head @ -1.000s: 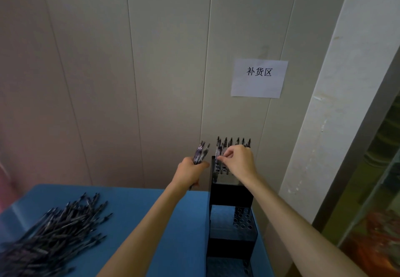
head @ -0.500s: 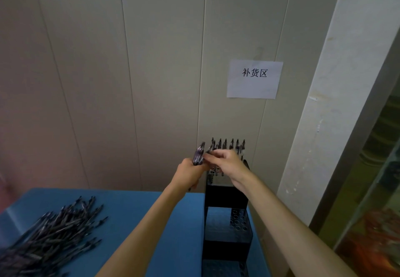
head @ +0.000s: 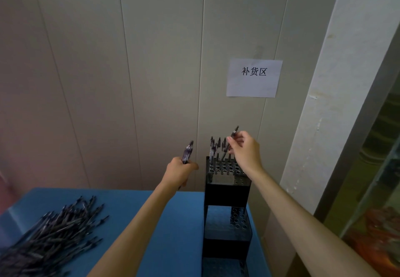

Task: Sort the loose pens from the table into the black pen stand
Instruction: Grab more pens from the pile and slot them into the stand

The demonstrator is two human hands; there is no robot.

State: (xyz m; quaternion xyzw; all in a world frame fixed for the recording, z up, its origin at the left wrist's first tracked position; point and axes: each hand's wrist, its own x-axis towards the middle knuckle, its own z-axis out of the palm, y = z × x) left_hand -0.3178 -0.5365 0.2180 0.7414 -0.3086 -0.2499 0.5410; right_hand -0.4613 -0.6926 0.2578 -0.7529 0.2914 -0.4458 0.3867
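From my head camera: my right hand (head: 245,153) pinches one pen (head: 229,143) just above the back row of the black pen stand (head: 227,192). The pen leans. I think I should stand it up straight, aim its low end at a free hole, then let it slide in slowly, so it does not bump the pens beside it. My right arm reaches out over the stand. My left hand (head: 179,171), left of the stand, grips a bunch of pens (head: 187,151) pointing up. The loose pens (head: 49,233) lie far left of the stand on the blue table (head: 177,222).
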